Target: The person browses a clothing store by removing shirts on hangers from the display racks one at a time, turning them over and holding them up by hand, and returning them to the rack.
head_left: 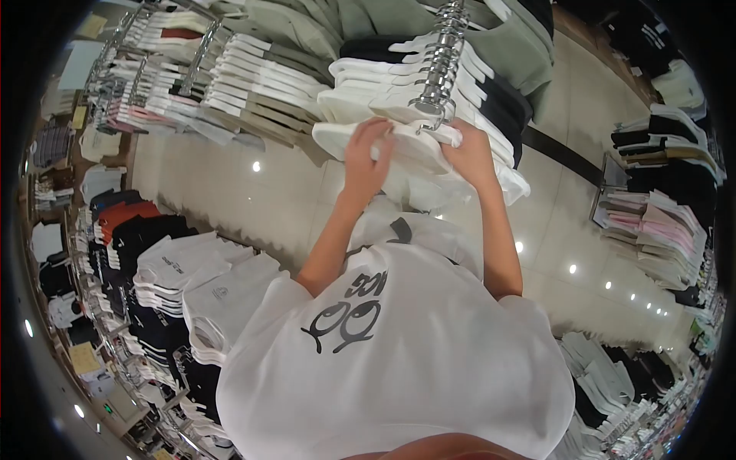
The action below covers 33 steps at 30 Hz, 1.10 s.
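A white shirt [418, 149] hangs on a hanger at the front end of a metal rail [441, 73]. My left hand [370, 153] is at the shirt's left shoulder near the collar, fingers curled over the fabric and slightly blurred. On the other side of the hanger hook [433, 125], my right hand [468, 153] is closed on the shirt's right shoulder. Its fingertips are partly hidden by white cloth. Behind this shirt, several more white garments [376, 84] hang close together on the same rail, with dark ones [510, 107] at the right.
Grey-green garments [514, 46] hang farther back. To the left is a rack of white and brown clothes [261, 84]. White shirts [180, 264] hang at lower left, and folded or hung clothes [652, 222] line the right. Shiny tiled floor [253, 199] runs between the racks.
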Available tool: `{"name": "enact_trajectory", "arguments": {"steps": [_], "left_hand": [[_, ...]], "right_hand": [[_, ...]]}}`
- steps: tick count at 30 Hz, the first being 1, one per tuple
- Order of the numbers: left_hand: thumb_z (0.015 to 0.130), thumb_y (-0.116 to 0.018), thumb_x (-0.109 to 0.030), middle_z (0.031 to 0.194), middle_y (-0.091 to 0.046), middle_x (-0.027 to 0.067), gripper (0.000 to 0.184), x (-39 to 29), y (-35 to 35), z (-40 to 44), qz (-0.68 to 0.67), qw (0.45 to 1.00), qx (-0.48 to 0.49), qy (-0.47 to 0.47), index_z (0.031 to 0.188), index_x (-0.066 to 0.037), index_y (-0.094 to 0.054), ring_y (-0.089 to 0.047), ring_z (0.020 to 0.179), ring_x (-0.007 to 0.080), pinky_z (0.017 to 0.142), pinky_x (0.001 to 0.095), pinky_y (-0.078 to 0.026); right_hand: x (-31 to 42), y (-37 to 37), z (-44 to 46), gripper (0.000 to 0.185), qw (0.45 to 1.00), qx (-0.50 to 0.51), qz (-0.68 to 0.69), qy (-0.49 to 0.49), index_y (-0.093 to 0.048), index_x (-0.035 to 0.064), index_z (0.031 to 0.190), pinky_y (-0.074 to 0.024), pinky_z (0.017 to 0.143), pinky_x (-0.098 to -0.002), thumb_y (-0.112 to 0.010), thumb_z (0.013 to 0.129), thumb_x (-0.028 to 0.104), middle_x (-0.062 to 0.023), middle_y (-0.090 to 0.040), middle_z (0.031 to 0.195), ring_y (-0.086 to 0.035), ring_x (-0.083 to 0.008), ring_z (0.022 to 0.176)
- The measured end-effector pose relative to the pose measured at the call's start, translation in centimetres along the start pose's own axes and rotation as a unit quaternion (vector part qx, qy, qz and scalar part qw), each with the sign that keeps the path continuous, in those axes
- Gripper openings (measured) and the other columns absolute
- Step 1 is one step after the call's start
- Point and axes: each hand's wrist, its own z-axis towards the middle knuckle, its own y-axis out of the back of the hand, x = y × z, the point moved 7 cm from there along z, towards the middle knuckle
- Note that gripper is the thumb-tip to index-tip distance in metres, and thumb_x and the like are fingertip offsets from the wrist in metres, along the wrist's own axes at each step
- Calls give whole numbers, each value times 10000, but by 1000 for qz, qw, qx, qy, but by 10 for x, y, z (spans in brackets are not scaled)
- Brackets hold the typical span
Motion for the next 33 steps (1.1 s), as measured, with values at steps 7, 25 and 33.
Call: {"name": "enact_trajectory", "arguments": {"steps": [7, 25, 33], "left_hand": [[972, -720, -273, 1032, -755, 177, 275, 64, 38, 34, 116, 985, -2, 129, 1045, -13, -770, -708, 997, 357, 854, 463, -531], [885, -751, -259, 814, -766, 119, 209, 81, -2, 59, 321, 927, 183, 68, 894, -52, -783, -732, 763, 328, 704, 420, -560], [900, -733, -191, 807, -716, 62, 128, 65, 5, 48, 91, 991, 54, 87, 878, -64, -731, -674, 796, 267, 804, 464, -460]], "right_hand": [[1, -5, -2, 275, 997, 32, 22, -59, -739, 25, 1067, -558, 720, -401, -809, 818, 121, -190, -757, 883, -719, -342, 743], [-12, 11, -45, 383, 990, -43, -133, 11, -704, 50, 1187, -564, 777, -436, -819, 885, 255, -176, -763, 1017, -716, -380, 835], [-34, -4, -44, 432, 976, 24, -211, -56, -638, 0, 1221, -532, 809, -512, -746, 966, 332, -233, -736, 1011, -694, -447, 947]]}}
